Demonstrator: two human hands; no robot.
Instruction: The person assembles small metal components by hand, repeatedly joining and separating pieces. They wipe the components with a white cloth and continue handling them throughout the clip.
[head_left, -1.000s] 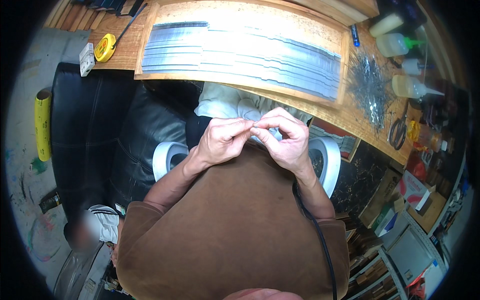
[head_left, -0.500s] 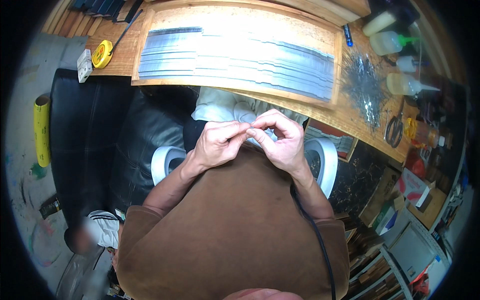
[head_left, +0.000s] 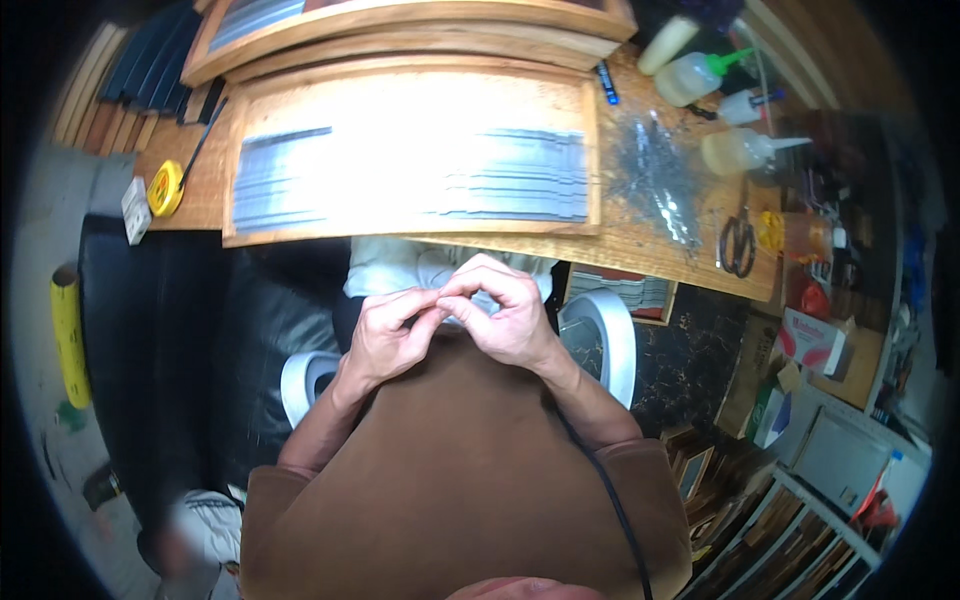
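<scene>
Grey strips [head_left: 530,185], many, thin and flat in appearance. Location: laid in close rows inside a shallow wooden tray [head_left: 593,150], on the wooden surface [head_left: 190,145], beyond both hands and apart from them. Middle portion lost to glare; exact count and material cannot be told.

Handling, as judged: each strip light, probably slick, liable to bend or crease if forced. Best taken singly, by an end or along the long edges, with a fingertip pinch; rows packed tightly enough that neighbours may drag.

Left hand [head_left: 388,335]: thumb and forefinger drawn together at the tips, meeting the other hand's tips. Right hand [head_left: 508,320]: likewise pinched, forefinger arched, thumb extended. Contents of either pinch: too small or hidden; cannot tell.

Below the tray's near edge, behind the hands: white cloth [head_left: 380,265].

Right of the tray: tangled heap of fine dark slivers [head_left: 655,170]; dark-handled scissors [head_left: 738,245]; green-tipped squeeze bottle [head_left: 688,78]; blue pen [head_left: 608,83].

Left of the tray: yellow tape measure [head_left: 165,188], small white box [head_left: 136,211] just beside it.
</scene>
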